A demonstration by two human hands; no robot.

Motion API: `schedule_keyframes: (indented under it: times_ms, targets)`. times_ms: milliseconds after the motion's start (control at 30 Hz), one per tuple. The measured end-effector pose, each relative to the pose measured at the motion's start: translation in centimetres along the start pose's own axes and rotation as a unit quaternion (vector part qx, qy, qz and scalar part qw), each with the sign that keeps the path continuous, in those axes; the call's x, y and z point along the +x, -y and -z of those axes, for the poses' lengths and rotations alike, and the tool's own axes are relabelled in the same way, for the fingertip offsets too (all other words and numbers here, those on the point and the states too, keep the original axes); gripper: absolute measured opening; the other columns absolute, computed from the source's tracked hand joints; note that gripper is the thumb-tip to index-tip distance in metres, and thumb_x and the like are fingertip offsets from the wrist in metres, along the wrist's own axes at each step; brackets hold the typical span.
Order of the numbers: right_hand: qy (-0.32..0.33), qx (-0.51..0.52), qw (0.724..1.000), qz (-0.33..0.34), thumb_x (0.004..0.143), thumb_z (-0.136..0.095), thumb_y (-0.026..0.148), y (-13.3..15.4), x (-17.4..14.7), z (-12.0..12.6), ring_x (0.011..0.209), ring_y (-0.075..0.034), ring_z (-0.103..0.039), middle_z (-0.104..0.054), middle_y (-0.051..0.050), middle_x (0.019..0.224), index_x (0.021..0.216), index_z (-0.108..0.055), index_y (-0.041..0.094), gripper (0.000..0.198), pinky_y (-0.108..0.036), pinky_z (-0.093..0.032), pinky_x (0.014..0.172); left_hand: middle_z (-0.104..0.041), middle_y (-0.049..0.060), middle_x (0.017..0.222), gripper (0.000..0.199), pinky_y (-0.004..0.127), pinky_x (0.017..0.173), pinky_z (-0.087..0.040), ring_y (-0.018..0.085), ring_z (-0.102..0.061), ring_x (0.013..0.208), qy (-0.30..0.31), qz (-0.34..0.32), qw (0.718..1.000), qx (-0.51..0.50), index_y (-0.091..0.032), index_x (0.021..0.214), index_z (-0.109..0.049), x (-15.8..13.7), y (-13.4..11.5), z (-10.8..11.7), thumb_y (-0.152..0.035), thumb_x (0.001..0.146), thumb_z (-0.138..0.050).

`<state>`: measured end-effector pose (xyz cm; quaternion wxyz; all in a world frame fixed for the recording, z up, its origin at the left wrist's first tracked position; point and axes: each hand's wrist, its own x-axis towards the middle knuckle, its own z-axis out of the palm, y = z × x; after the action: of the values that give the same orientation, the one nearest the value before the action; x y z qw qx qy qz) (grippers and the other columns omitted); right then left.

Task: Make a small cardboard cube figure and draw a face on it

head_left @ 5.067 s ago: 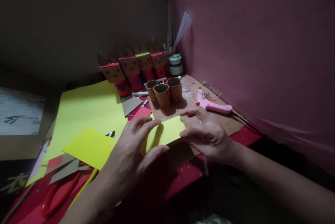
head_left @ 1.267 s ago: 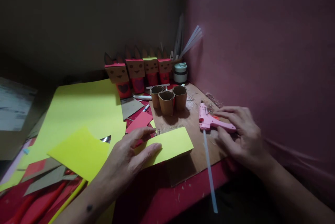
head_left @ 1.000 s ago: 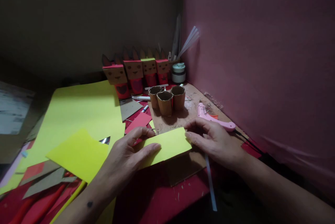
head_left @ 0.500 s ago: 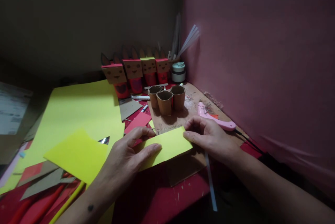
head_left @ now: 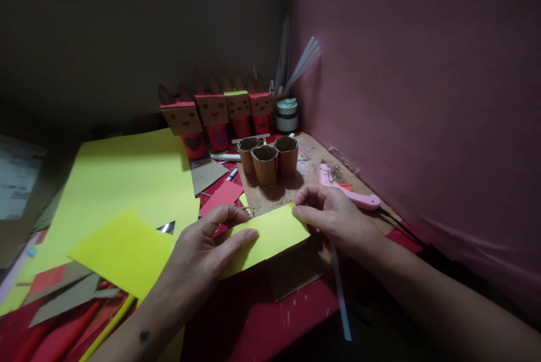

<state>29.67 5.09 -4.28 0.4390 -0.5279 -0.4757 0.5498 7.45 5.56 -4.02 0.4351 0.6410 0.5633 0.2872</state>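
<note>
Between my two hands is a strip of yellow paper [head_left: 270, 236], held tilted just above a piece of brown cardboard [head_left: 298, 274]. My left hand [head_left: 215, 243] grips its left part, thumb on top and fingers curled at the far edge. At the strip's right end, my right hand [head_left: 327, 212] pinches the far corner between thumb and fingers. Whether another layer lies under the paper is hidden. Just beyond it stand three open cardboard tubes [head_left: 265, 167] grouped together. A pink glue gun [head_left: 353, 195] lies beyond my right hand.
Several cardboard figures with drawn faces [head_left: 212, 108] line the back, beside a lidded pale green jar [head_left: 287, 117]. Large yellow sheets [head_left: 131, 164] and cardboard scraps cover the left. A thin translucent glue stick [head_left: 341, 300] juts over the front edge. A pink wall [head_left: 414, 97] bounds the right.
My right hand has shifted slightly left along the strip's end. My left hand keeps its grip on the paper, and the whole view has moved a little.
</note>
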Motion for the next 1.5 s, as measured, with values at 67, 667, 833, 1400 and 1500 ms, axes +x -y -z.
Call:
schedule_keyframes:
  times_ms: [67, 667, 833, 1400, 1500]
  targets:
    - [0.002, 0.004, 1.0, 0.007, 0.075, -0.068, 0.021, 0.1, -0.1, 0.0, 0.049, -0.008, -0.048, -0.055, 0.006, 0.064, 0.078, -0.056, 0.019, 0.013, -0.021, -0.037, 0.046, -0.065, -0.003, 0.067, 0.037, 0.021, 0.045, -0.036, 0.012, -0.05, 0.053, 0.004, 0.005, 1.0, -0.005, -0.023, 0.089, -0.066, -0.1, 0.0, 0.0, -0.058, 0.078, -0.072]
    - [0.047, 0.003, 0.993, 0.11, 0.077, -0.065, 0.023, -0.7, 0.1, 0.4, 0.071, -0.012, -0.048, -0.053, 0.003, 0.074, 0.077, -0.056, 0.019, 0.01, -0.026, -0.038, 0.063, -0.071, -0.004, 0.073, 0.018, 0.023, 0.055, -0.042, 0.013, -0.054, 0.06, -0.061, -0.088, 0.994, 0.029, -0.025, 0.077, -0.07, 0.0, 0.4, -0.3, -0.043, 0.08, -0.072]
    - [0.046, 0.0, 0.991, 0.125, 0.079, -0.065, 0.02, -0.7, 0.0, 0.4, 0.071, -0.012, -0.047, -0.053, 0.004, 0.074, 0.076, -0.057, 0.019, 0.008, -0.026, -0.036, 0.064, -0.069, -0.006, 0.07, 0.014, 0.025, 0.065, -0.047, 0.014, -0.057, 0.063, -0.075, -0.108, 0.991, 0.033, -0.027, 0.075, -0.069, -0.1, 0.6, -0.4, -0.04, 0.08, -0.072]
    - [0.021, -0.103, 0.983, 0.153, 0.082, -0.058, 0.019, -0.6, -0.1, 0.3, 0.072, -0.014, -0.05, -0.055, 0.001, 0.077, 0.083, -0.055, 0.018, 0.003, -0.028, -0.039, 0.065, -0.064, -0.004, 0.064, 0.029, 0.023, 0.048, -0.036, 0.012, -0.047, 0.053, -0.029, -0.062, 0.997, 0.035, -0.024, 0.074, -0.066, 0.2, 0.0, -0.5, -0.051, 0.082, -0.068]
    - [0.015, -0.111, 0.979, 0.171, 0.083, -0.058, 0.019, -0.6, -0.2, 0.2, 0.071, -0.014, -0.051, -0.055, 0.001, 0.076, 0.084, -0.055, 0.018, 0.003, -0.028, -0.04, 0.064, -0.06, -0.005, 0.061, 0.028, 0.022, 0.047, -0.033, 0.011, -0.044, 0.052, -0.026, -0.04, 0.998, 0.027, -0.023, 0.074, -0.065, 0.3, 0.0, -0.5, -0.05, 0.081, -0.069]
